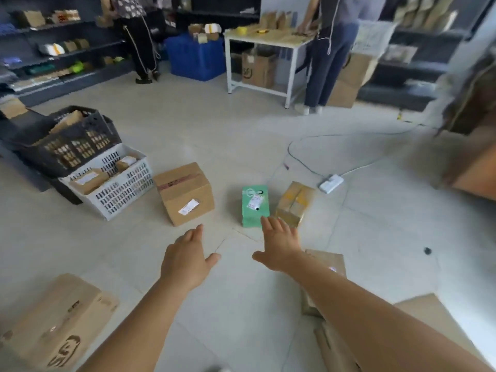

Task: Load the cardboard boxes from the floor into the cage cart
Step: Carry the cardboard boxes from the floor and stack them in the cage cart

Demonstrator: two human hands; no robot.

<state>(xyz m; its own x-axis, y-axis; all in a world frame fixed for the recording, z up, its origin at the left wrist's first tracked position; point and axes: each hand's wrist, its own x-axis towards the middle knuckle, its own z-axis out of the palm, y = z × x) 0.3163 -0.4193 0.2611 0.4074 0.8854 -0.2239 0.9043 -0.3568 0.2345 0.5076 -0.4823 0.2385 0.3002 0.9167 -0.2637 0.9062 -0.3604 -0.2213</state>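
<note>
Hands are stretched forward empty, fingers straight: the left hand (188, 260) and right hand (279, 244) are spread apart, seemingly readied to clasp the small green cardboard box (255, 204) on the floor, flanked by two brown cardboard boxes (185, 193).

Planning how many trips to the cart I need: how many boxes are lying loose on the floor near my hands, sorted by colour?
Brown cardboard boxes: 5 —
Green boxes: 1 —
Total: 6
Parcels inside the crates and boxes by the far table are not counted.
</note>
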